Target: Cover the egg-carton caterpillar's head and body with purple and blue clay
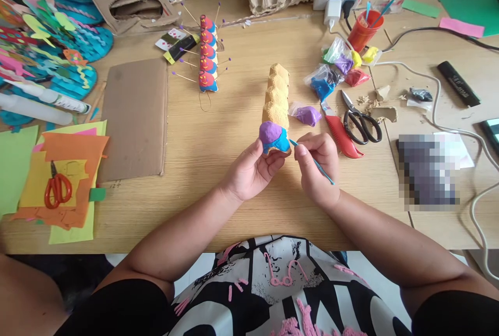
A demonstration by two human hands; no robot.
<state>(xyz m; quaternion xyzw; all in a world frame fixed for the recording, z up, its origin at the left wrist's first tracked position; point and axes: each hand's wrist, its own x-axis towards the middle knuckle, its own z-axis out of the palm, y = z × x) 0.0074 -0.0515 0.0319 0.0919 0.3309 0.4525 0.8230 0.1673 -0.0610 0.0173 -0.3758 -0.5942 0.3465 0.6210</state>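
Observation:
My left hand is closed round the near end of an egg carton strip, a row of tan cardboard bumps pointing away from me. Its nearest bump is covered with purple clay and blue clay; the bumps behind it are bare. Pinched in my right hand is a thin blue modelling tool, its tip at the right edge of the blue clay. A bag of purple clay lies just beyond my right hand.
A finished-looking red and blue caterpillar with pins stands at the back. Black scissors and a red-handled cutter lie to the right, near bagged clay. Cardboard, coloured sheets and red scissors are on the left.

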